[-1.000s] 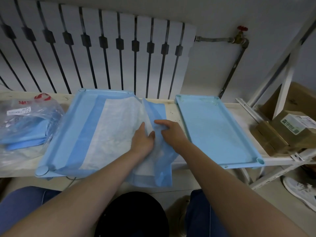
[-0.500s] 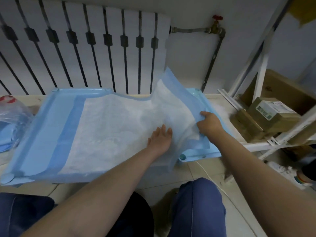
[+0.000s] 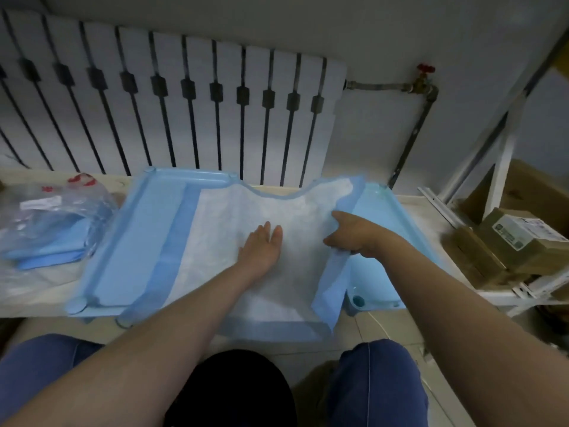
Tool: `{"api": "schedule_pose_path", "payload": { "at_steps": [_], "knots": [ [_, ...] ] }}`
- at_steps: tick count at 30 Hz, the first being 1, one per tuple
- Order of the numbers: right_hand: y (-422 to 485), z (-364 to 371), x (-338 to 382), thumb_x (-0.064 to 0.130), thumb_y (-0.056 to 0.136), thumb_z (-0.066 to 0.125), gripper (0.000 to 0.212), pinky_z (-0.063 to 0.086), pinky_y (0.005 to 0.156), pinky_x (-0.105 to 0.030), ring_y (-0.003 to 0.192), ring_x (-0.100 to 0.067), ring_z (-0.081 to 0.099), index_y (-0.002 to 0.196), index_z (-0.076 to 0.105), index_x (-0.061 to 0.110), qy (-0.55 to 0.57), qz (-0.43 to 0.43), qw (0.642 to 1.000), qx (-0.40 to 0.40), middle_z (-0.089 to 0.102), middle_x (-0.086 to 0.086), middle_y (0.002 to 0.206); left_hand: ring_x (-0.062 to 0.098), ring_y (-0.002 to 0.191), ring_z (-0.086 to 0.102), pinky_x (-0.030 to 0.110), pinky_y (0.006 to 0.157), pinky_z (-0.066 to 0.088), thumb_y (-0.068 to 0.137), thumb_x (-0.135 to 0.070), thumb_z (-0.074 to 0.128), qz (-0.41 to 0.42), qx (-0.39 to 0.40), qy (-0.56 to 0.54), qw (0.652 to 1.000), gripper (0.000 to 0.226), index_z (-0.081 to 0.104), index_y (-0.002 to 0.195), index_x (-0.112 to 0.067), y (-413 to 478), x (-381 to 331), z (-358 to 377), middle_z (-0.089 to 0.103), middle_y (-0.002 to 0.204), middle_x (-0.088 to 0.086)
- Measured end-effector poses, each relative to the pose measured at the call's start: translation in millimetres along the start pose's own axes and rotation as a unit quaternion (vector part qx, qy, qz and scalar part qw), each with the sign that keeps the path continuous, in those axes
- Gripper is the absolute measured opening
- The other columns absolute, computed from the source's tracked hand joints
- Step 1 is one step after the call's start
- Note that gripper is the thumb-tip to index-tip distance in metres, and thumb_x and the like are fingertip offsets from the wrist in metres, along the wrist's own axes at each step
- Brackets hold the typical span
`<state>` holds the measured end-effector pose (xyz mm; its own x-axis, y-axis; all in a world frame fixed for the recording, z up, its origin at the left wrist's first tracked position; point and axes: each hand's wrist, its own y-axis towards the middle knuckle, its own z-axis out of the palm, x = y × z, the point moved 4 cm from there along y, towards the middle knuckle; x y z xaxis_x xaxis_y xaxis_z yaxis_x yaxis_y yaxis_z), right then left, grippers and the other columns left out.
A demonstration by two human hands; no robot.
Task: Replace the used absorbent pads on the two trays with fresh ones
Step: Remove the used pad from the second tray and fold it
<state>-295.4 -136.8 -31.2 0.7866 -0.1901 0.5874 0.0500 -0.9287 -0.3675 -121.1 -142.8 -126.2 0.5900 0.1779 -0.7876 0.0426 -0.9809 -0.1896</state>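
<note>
Head view: left hand (image 3: 261, 248) flat on absorbent pad (image 3: 234, 211), right hand (image 3: 354, 234) pinching its right edge over right tray (image 3: 381, 214).

wall: white radiator (image 3: 229, 118) | pipe (image 3: 378, 86) with red valve (image 3: 425, 69) | right: metal shelving (image 3: 505, 155) | tiled floor (image 3: 385, 325)
</note>
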Motion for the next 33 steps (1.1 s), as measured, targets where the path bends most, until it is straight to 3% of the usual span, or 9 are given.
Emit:
{"api": "schedule_pose_path", "payload": {
  "at_steps": [6, 9, 12, 16, 19, 23, 26, 29, 33],
  "knots": [
    [5, 70, 99, 0.007, 0.090, 0.056, 0.069, 0.053, 0.065, -0.023, 0.095, -0.020, 0.054, 0.149, 0.023, 0.021, 0.008, -0.128, 0.991, 0.048, 0.044, -0.004, 0.133, 0.018, 0.143, 0.025, 0.037, 0.119, 0.016, 0.100, -0.051, 0.018, -0.039, -0.066, -0.237, 0.968, 0.060, 0.030, 0.149, -0.018, -16, 53, -85, 0.026, 0.156, -0.001],
    [8, 112, 135, 0.010, 0.090, 0.056, 0.073, 0.048, 0.058, -0.017, 0.099, -0.020, 0.052, 0.151, 0.020, 0.024, -0.029, -0.153, 0.984, 0.085, 0.036, -0.005, 0.145, 0.021, 0.124, 0.047, 0.035, 0.108, 0.033, 0.101, -0.051, 0.020, -0.083, -0.101, -0.309, 0.942, 0.052, 0.047, 0.135, -0.022, -24, 80, -118, 0.049, 0.140, 0.001],
    [9, 147, 158, 0.006, 0.090, 0.053, 0.069, 0.047, 0.068, -0.019, 0.113, -0.021, 0.050, 0.151, 0.023, 0.020, -0.059, -0.175, 0.977, 0.105, 0.034, -0.004, 0.148, 0.020, 0.092, 0.054, 0.034, 0.085, 0.046, 0.100, -0.052, 0.022, -0.114, -0.108, -0.366, 0.917, 0.056, 0.053, 0.126, -0.013, -32, 98, -139, 0.061, 0.116, 0.003],
    [11, 183, 168, 0.001, 0.090, 0.049, 0.063, 0.040, 0.096, -0.024, 0.129, -0.023, 0.042, 0.148, 0.027, 0.015, -0.090, -0.193, 0.971, 0.111, 0.036, -0.007, 0.149, 0.023, 0.079, 0.058, 0.037, 0.080, 0.052, 0.100, -0.051, 0.023, -0.141, -0.112, -0.412, 0.893, 0.048, 0.051, 0.117, -0.017, -37, 116, -148, 0.063, 0.109, 0.008],
    [16, 199, 163, 0.010, 0.093, 0.053, 0.059, 0.038, 0.088, -0.013, 0.128, -0.017, 0.043, 0.148, 0.031, 0.017, -0.102, -0.200, 0.967, 0.122, 0.037, -0.005, 0.149, 0.022, 0.070, 0.057, 0.034, 0.067, 0.053, 0.101, -0.050, 0.025, -0.154, -0.110, -0.437, 0.879, 0.041, 0.049, 0.112, -0.018, -38, 122, -147, 0.063, 0.109, 0.012],
    [23, 204, 151, 0.029, 0.095, 0.055, 0.048, 0.044, 0.062, -0.011, 0.102, -0.009, 0.055, 0.141, 0.043, 0.023, -0.032, -0.182, 0.975, 0.123, 0.051, -0.001, 0.137, 0.028, 0.088, 0.063, 0.038, 0.070, 0.055, 0.098, -0.045, 0.040, -0.142, -0.118, -0.389, 0.903, 0.049, 0.043, 0.135, -0.014, -29, 130, -140, 0.059, 0.121, 0.013],
    [33, 189, 138, 0.023, 0.095, 0.051, 0.033, 0.048, 0.049, -0.019, 0.067, -0.009, 0.057, 0.128, 0.057, 0.019, 0.036, -0.152, 0.987, 0.044, 0.063, -0.003, 0.110, 0.028, 0.114, 0.056, 0.044, 0.096, 0.049, 0.088, -0.033, 0.065, -0.118, -0.118, -0.282, 0.945, 0.073, 0.026, 0.148, -0.019, -29, 132, -134, 0.053, 0.131, 0.009],
    [38, 170, 116, 0.022, 0.093, 0.047, 0.032, 0.056, 0.073, -0.035, 0.092, -0.022, 0.065, 0.123, 0.060, 0.020, 0.031, -0.116, 0.992, -0.035, 0.063, -0.003, 0.121, 0.027, 0.127, 0.047, 0.040, 0.106, 0.039, 0.079, -0.012, 0.072, -0.090, -0.104, -0.162, 0.977, 0.084, 0.027, 0.149, -0.023, -30, 127, -128, 0.048, 0.139, 0.010],
    [34, 150, 85, 0.020, 0.093, 0.042, 0.038, 0.049, 0.097, -0.039, 0.113, -0.025, 0.059, 0.128, 0.056, 0.020, -0.038, -0.066, 0.993, -0.088, 0.059, 0.000, 0.130, 0.023, 0.134, 0.041, 0.031, 0.111, 0.032, 0.081, 0.001, 0.054, -0.040, -0.107, -0.021, 0.993, 0.061, 0.049, 0.138, -0.021, -35, 104, -128, 0.045, 0.146, 0.005]
  ]
}}
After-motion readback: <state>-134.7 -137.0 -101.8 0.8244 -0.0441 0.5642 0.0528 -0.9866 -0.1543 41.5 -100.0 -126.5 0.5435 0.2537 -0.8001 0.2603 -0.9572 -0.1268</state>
